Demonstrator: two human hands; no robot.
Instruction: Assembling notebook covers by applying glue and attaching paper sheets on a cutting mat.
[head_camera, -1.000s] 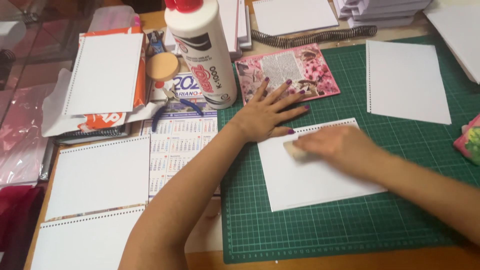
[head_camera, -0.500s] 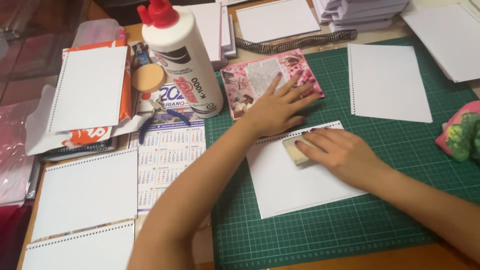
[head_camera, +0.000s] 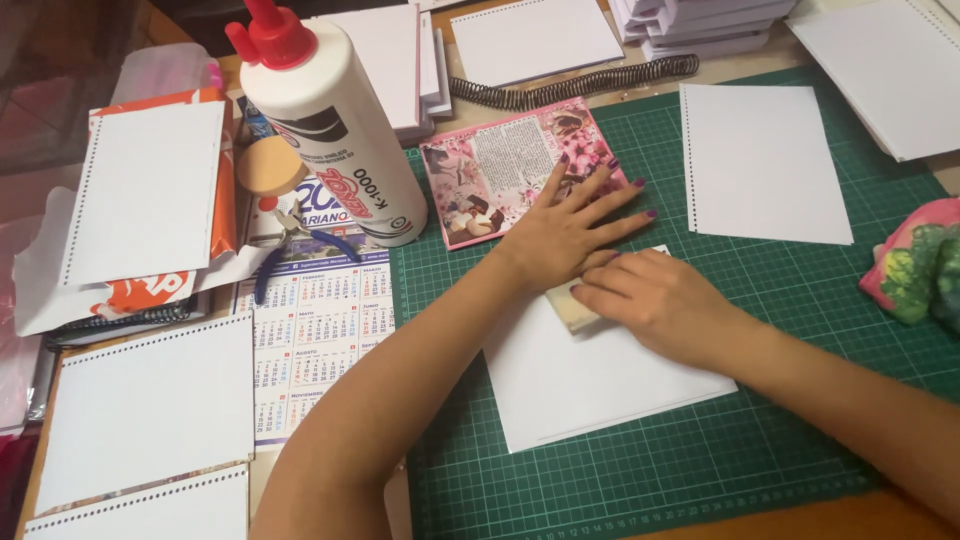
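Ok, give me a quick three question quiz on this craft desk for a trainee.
1. True or false: the left hand lies flat with fingers spread, partly on the pink floral card.
2. What does the right hand press onto the white sheet? A) scissors B) a small tan block C) a pencil
3. What colour is the cap of the big white glue bottle?

Key: 1 true; 2 B, the small tan block; 3 red.
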